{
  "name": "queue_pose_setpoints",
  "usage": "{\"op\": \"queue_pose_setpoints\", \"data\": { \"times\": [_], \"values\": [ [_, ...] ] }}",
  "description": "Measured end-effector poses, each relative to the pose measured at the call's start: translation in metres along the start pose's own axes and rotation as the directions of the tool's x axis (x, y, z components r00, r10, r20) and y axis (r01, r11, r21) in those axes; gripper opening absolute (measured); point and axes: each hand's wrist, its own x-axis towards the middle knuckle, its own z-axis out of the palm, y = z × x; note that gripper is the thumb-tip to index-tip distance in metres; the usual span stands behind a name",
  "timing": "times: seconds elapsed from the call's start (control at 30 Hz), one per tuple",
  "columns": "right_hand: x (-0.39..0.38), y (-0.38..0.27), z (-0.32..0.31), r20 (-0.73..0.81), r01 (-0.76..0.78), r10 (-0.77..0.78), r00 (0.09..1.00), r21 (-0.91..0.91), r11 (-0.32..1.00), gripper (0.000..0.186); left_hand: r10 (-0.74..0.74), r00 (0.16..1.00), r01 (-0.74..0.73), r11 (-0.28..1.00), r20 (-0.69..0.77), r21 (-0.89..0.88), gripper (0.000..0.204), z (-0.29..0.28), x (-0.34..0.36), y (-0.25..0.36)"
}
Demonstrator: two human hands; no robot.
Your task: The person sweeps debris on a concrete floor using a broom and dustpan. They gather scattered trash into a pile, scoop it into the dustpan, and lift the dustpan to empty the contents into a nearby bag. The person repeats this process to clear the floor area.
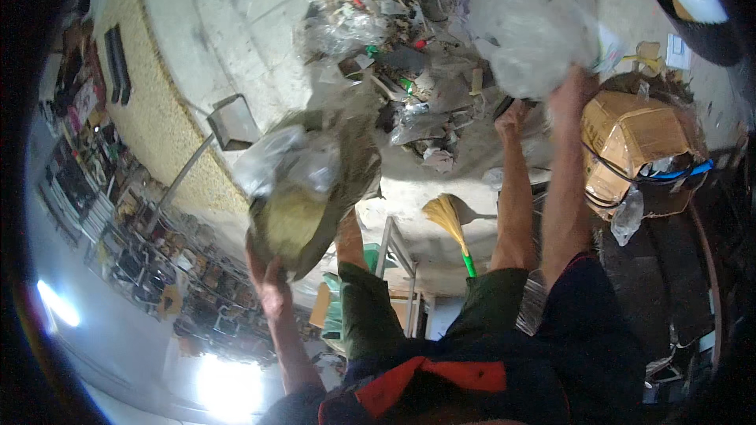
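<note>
My left hand point(272, 291) is closed on the rim of a dull grey-green sack point(354, 157). The sack's mouth gapes toward me, and crumpled clear plastic point(287, 161) shows at its opening. Out to the right, my right hand point(573, 90) grips the lower edge of a large translucent plastic bag point(535, 20), slightly blurred and spread over the far floor. Between the two bags lies a heap of mixed scrap point(417, 86): plastic film, dark bits and small red and green pieces.
A long-handled dustpan point(234, 122) stands at the left by a speckled slab point(150, 94). A straw broom point(447, 220) with a green handle lies between my legs, near a metal frame point(400, 248). At right sits a taped cardboard box point(642, 134) with black cable. Clutter lines the left side.
</note>
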Motion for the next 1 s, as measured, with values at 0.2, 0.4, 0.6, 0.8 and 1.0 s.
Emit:
{"op": "queue_pose_setpoints", "data": {
  "times": [0.2, 0.4, 0.6, 0.8, 1.0],
  "values": [
    [-0.242, -0.172, 0.072, 0.503, -0.453, 0.269, 0.822, 0.289, 0.843, 0.061, 0.139, 0.955, -0.088, 0.976, 0.261, -0.2, 0.089, 0.054, 0.005, 0.02],
    [-0.325, -0.244, 0.057, 0.992, 0.384, 0.125, 0.012, -0.12, 0.915, 0.049, 0.221, 0.892, -0.183, 0.974, 0.394, -0.133, 0.08, 0.076, 0.007, 0.076],
    [-0.314, -0.296, -0.089, 0.974, 0.213, 0.035, 0.223, -0.084, 0.974, 0.047, 0.541, 0.606, -0.3, 0.834, 0.582, -0.463, 0.085, 0.072, -0.064, 0.134],
    [-0.342, -0.303, -0.027, 0.944, 0.279, 0.058, 0.325, -0.155, 0.948, 0.046, 0.303, 0.797, -0.038, 0.888, 0.522, -0.457, 0.092, 0.028, -0.096, 0.15],
    [-0.306, -0.37, -0.13, 0.994, 0.36, 0.088, 0.067, -0.107, 0.927, 0.045, 0.365, 0.7, -0.005, 0.862, 0.614, -0.507, 0.09, -0.009, -0.102, 0.154]
  ]
}}
